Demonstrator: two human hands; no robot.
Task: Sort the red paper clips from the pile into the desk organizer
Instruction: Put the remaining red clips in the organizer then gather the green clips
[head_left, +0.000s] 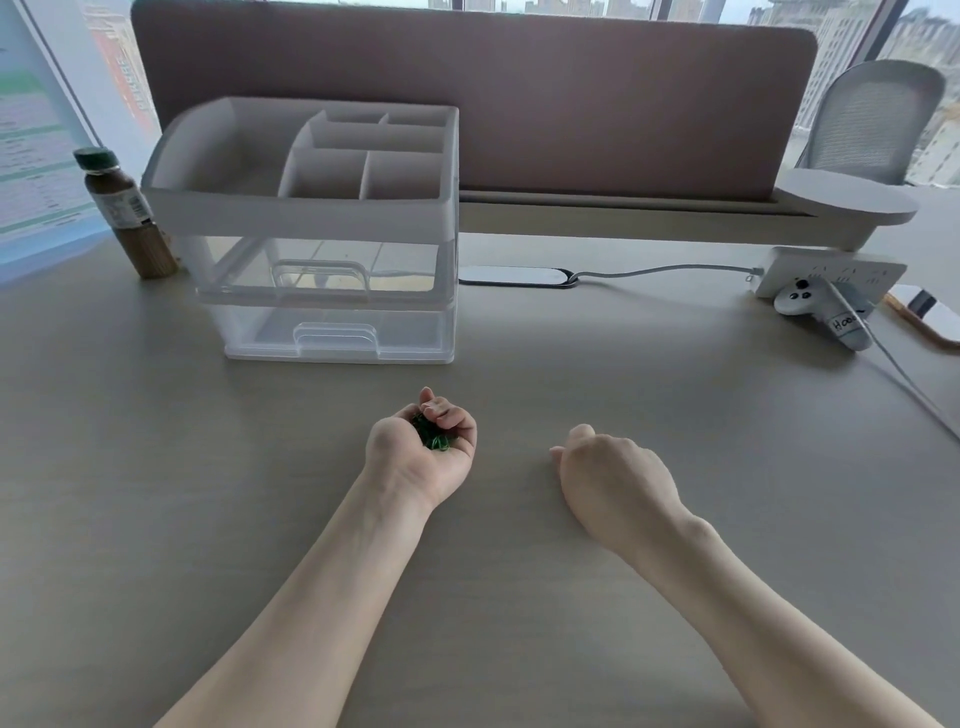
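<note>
My left hand (421, 447) lies palm up on the desk with its fingers curled over a small clump of green paper clips (431, 435). No red clips show. My right hand (613, 478) rests on the desk to the right, back upward, fingers curled under; whether anything is inside it is hidden. The white desk organizer (311, 208) stands behind the left hand, with several open compartments on top and two clear drawers below. No pile of clips lies on the desk.
A brown bottle with a green cap (124, 213) stands left of the organizer. A power strip (831, 270), a white controller (826, 312) and a cable (665, 270) lie at the right. A pink divider panel (519, 104) closes the back.
</note>
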